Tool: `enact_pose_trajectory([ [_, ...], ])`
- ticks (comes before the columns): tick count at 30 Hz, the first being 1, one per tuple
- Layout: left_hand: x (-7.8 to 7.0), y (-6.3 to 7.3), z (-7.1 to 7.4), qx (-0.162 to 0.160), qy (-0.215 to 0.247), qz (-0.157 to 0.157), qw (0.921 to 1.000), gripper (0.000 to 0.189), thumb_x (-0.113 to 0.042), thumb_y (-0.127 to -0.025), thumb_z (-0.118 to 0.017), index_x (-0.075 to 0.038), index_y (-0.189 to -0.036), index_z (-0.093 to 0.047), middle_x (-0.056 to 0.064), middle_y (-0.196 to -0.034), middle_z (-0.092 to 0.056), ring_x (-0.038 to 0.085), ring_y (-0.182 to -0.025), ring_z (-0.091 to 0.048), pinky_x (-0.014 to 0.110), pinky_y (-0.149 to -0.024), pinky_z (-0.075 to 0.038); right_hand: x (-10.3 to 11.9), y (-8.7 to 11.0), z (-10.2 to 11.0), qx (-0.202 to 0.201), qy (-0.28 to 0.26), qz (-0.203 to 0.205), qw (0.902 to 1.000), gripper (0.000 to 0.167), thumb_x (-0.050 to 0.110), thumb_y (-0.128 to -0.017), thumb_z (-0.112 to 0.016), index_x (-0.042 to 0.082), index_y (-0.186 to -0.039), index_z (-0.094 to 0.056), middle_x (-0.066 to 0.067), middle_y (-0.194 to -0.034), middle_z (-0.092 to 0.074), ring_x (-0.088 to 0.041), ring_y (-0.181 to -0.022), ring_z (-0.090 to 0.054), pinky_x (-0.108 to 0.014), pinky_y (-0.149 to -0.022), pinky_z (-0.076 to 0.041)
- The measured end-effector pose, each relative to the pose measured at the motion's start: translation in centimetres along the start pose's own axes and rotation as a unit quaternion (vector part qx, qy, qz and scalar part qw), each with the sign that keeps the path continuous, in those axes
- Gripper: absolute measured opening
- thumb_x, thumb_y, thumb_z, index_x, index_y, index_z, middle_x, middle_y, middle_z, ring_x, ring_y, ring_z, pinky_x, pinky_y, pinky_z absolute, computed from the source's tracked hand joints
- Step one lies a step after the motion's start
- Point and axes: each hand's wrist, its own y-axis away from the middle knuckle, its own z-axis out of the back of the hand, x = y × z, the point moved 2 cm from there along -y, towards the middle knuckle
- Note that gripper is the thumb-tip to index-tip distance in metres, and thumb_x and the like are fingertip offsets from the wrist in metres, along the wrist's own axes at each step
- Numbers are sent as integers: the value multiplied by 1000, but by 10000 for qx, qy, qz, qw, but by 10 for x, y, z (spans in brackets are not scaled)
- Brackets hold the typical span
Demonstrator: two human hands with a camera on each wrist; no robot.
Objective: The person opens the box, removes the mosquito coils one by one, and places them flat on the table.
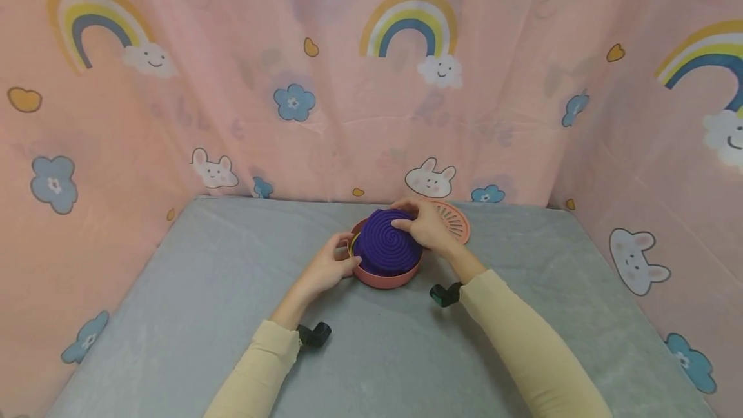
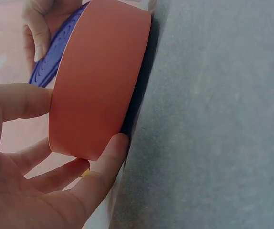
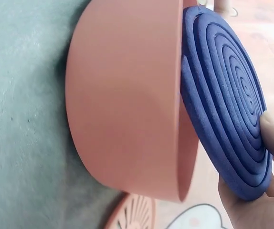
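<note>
A purple spiral mosquito coil (image 1: pixel 390 240) leans at a tilt in the mouth of a round pink box (image 1: pixel 386 282). My right hand (image 1: pixel 431 228) pinches the coil at its upper right edge, thumb on the face and fingers behind. In the right wrist view, the lower edge of the coil (image 3: pixel 223 100) rests at the box rim. My left hand (image 1: pixel 329 268) holds the box by its left side, thumb and fingers spread round the wall (image 2: pixel 99 81). Something yellow shows just inside the left rim; the rest of the inside is hidden by the coil.
A pink slotted lid (image 1: pixel 460 223) lies behind and right of the box, partly covered by my right hand. Grey cloth (image 1: pixel 383 353) covers the table. A pink patterned curtain (image 1: pixel 348 147) stands along the back and sides. Black wrist-worn cameras (image 1: pixel 316 334) hang below both cuffs.
</note>
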Motion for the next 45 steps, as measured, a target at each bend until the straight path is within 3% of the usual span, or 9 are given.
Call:
enact_pose_trajectory([
  [13, 1, 1, 1, -4, 106, -58, 9999, 57, -16, -98, -68, -11, -150, -45, 19, -153, -41, 37, -133, -51, 40, -88, -59, -6, 11, 38, -100, -148, -93, 9998, 35, 11, -98, -68, 6, -132, -63, -16, -132, -62, -36, -122, -59, -53, -106, -46],
  [22, 1, 0, 0, -22, 76, -53, 10000, 58, -15, -98, -68, -11, -150, -44, 18, -153, -41, 36, -133, -52, 39, -88, -59, -34, 21, 72, -290, -400, -15, 9988, 35, 5, -98, -67, 0, -132, -62, -22, -130, -62, -39, -120, -58, -54, -106, -46],
  [35, 2, 0, 0, -32, 34, -116, 9999, 57, -15, -98, -68, -11, -150, -44, 18, -152, -43, 35, -131, -54, 39, -88, -59, -72, 40, 115, -589, 80, -424, 9973, 45, 7, -101, -64, -4, -142, -52, -28, -143, -51, -45, -133, -48, -58, -112, -39],
  [45, 3, -1, 0, -25, 36, -81, 10000, 56, -15, -98, -68, -11, -150, -45, 17, -152, -43, 34, -131, -54, 39, -88, -59, -100, 48, 137, -926, 277, -653, 9932, 43, 11, -102, -63, -4, -141, -53, -30, -140, -51, -46, -131, -46, -59, -111, -37],
])
